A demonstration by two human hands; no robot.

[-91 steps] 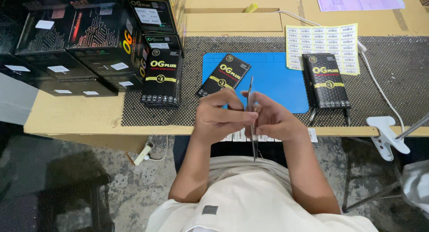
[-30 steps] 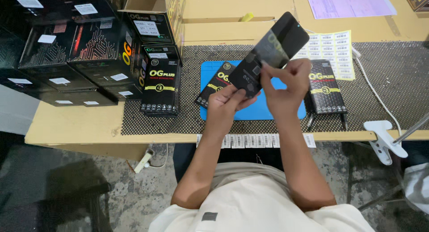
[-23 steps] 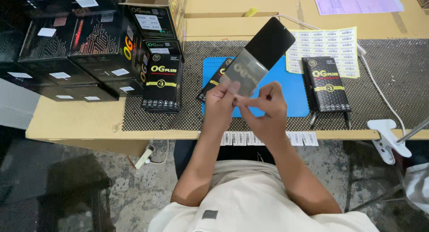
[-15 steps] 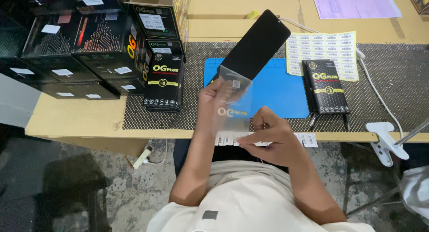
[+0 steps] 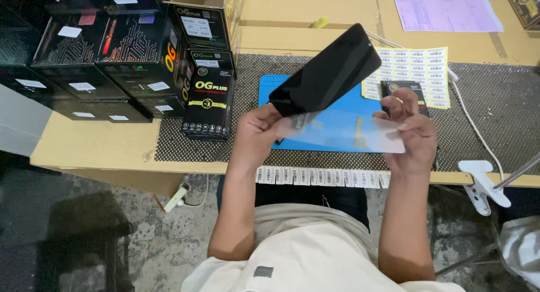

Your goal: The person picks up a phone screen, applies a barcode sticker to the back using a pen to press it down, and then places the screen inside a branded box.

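Peeled farther now, clear film [image 5: 349,135] pinched in right hand [image 5: 410,135], left hand [image 5: 256,135] gripping phone [image 5: 326,72] above blue mat [image 5: 270,89].

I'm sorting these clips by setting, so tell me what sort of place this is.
Probably a small phone-accessory packing or fitting bench. Black retail boxes are stacked on the table, a barcode label sheet lies by a blue work mat, and the left hand holds a black glass panel.

Glossy black panel [image 5: 326,71], clear film [image 5: 343,135]

small black pack [image 5: 406,89] behind right hand [image 5: 413,134]
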